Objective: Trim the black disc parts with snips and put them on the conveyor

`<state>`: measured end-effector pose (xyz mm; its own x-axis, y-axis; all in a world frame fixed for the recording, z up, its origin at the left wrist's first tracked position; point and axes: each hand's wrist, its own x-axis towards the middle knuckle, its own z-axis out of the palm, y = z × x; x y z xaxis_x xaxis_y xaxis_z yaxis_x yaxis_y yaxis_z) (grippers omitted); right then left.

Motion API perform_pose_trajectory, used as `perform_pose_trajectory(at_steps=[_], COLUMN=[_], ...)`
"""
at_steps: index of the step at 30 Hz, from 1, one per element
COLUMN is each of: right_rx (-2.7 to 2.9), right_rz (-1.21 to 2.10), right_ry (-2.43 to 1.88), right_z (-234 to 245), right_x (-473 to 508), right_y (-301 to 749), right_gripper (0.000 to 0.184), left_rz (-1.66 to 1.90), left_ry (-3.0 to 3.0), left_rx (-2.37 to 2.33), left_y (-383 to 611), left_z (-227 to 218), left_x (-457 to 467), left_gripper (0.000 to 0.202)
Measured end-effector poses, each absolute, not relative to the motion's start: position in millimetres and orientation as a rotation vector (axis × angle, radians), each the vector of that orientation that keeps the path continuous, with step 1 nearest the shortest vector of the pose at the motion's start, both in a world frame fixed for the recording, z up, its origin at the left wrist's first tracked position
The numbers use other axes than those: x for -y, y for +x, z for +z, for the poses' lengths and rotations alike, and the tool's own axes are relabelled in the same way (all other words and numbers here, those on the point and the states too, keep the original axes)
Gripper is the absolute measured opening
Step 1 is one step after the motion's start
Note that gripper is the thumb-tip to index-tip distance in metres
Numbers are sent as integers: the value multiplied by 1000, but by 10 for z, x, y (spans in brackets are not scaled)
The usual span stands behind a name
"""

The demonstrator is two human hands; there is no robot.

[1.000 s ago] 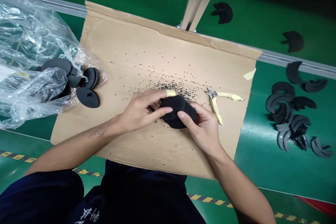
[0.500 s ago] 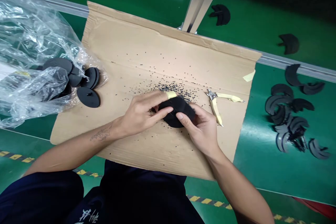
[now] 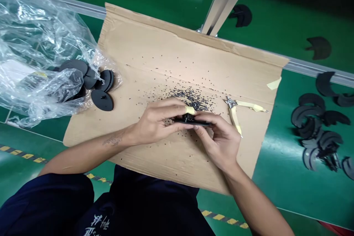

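Both hands grip one black round disc (image 3: pixel 190 121) over the middle of a brown cardboard sheet (image 3: pixel 155 55). The disc is turned edge-on to me, so it shows only as a thin dark line. My left hand (image 3: pixel 159 121) pinches its left side; a yellow cot covers one fingertip. My right hand (image 3: pixel 221 138) holds its right side with the fingers curled under. Small black trimmings (image 3: pixel 190 97) lie scattered just beyond the hands. Yellow-handled cutters (image 3: pixel 238 112) rest on the cardboard to the right of my right hand.
A clear plastic bag (image 3: pixel 35 44) with black discs (image 3: pixel 99 84) spilling out lies at the left. Black crescent-shaped pieces (image 3: pixel 318 125) are piled on the green surface at the right. A metal rail (image 3: pixel 309 67) and a slanted metal post (image 3: pixel 224 0) cross the back.
The disc has been tipped from face-up to edge-on between my hands. The camera view has shifted, so everything sits a little further right in the picture.
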<state>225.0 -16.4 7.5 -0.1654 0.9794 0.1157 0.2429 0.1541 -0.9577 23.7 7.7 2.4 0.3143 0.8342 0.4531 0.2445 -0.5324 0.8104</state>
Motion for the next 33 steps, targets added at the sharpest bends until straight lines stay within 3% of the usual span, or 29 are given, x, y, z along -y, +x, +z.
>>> perform_pose_trajectory(at_steps=[9,33], right_rx=[1762,1843], right_rz=[882,816], right_ry=[-1113,-965], right_z=[65,-12], right_x=[154,154], right_y=[2316,2317], right_gripper=[22,22], left_rz=[1289,1277], left_ry=[2090,2096], left_rx=[-815,-746], left_y=[215,214], left_z=[-43,-6], left_x=[-101,-86], left_gripper=[28,19])
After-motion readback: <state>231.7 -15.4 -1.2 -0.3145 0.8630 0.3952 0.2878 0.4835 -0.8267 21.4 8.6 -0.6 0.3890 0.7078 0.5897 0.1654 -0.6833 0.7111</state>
